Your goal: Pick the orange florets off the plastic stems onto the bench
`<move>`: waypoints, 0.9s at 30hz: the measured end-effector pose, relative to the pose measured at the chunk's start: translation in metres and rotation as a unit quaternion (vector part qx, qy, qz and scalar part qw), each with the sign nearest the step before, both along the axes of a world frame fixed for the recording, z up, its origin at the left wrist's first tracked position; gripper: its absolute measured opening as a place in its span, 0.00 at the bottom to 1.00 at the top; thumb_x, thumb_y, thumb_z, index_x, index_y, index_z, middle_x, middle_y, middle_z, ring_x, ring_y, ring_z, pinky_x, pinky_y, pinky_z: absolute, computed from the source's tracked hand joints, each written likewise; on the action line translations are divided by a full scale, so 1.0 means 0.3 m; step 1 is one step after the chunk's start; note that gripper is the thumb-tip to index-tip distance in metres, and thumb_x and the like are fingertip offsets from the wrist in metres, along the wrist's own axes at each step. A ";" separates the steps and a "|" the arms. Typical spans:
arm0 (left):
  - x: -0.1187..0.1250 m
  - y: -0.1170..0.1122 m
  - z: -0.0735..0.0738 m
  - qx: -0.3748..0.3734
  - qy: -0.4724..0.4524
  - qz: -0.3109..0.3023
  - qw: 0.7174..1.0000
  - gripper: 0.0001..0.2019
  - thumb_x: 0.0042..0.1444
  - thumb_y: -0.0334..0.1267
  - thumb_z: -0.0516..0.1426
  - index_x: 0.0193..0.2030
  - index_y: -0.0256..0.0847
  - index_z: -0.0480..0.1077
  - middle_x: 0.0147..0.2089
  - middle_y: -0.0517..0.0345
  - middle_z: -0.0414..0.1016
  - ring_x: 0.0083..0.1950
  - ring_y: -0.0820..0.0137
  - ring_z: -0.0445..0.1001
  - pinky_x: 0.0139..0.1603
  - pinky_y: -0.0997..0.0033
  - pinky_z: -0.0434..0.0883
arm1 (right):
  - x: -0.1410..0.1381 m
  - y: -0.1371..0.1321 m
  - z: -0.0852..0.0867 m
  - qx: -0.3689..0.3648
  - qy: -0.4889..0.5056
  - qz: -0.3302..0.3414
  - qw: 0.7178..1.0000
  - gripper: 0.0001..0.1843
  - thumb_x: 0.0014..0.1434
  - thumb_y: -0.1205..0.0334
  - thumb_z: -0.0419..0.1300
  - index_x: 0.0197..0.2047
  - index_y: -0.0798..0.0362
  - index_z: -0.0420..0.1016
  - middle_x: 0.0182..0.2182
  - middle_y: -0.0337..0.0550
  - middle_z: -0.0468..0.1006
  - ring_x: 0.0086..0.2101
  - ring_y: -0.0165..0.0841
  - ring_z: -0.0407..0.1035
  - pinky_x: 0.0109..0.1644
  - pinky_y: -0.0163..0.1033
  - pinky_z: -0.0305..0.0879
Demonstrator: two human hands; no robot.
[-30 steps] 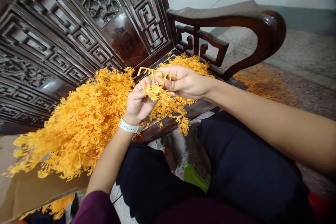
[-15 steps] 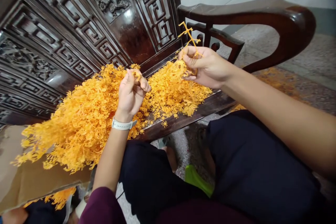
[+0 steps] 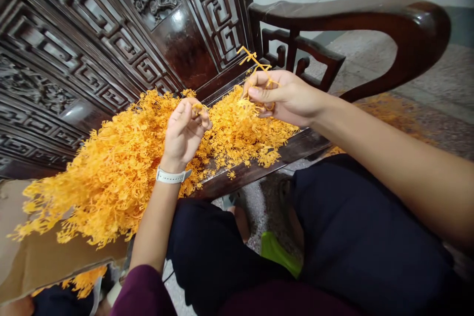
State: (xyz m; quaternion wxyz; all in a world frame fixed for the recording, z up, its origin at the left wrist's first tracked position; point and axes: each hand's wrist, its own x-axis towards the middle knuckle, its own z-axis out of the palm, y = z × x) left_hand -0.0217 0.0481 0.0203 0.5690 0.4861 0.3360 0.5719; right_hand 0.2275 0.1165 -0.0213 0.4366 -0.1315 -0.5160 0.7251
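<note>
A big heap of orange plastic sprigs (image 3: 122, 163) covers the seat of a dark carved wooden bench (image 3: 111, 34). My left hand (image 3: 183, 133), with a white watch band at the wrist, is closed in a pinch on a small orange piece (image 3: 197, 107) above the heap. My right hand (image 3: 283, 97) is closed round a thin orange plastic frame (image 3: 255, 64) that sticks up past my fingers. Both hands hover just over the heap, a short way apart.
The bench's curved armrest (image 3: 370, 7) rises at the right. A flat sheet of cardboard (image 3: 48, 256) lies under the heap at the lower left. More orange pieces (image 3: 385, 108) lie on the speckled floor beyond. My dark-trousered knees and a green object (image 3: 276, 252) are below.
One second ago both hands were together on one sprig. They have pulled apart: the right hand now holds the bare frame, the left a small piece, and the right dipped slightly toward the heap.
</note>
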 end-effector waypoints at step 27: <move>0.111 0.003 -0.077 0.401 0.669 0.183 0.598 0.13 0.75 0.44 0.57 0.48 0.37 0.77 0.45 0.45 0.82 0.47 0.55 0.76 0.47 0.54 0.69 | 0.015 -0.041 -0.004 0.199 -0.177 -0.211 0.941 0.18 0.52 0.49 0.83 0.33 0.52 0.84 0.26 0.37 0.75 0.28 0.27 0.62 0.31 0.37 0.55</move>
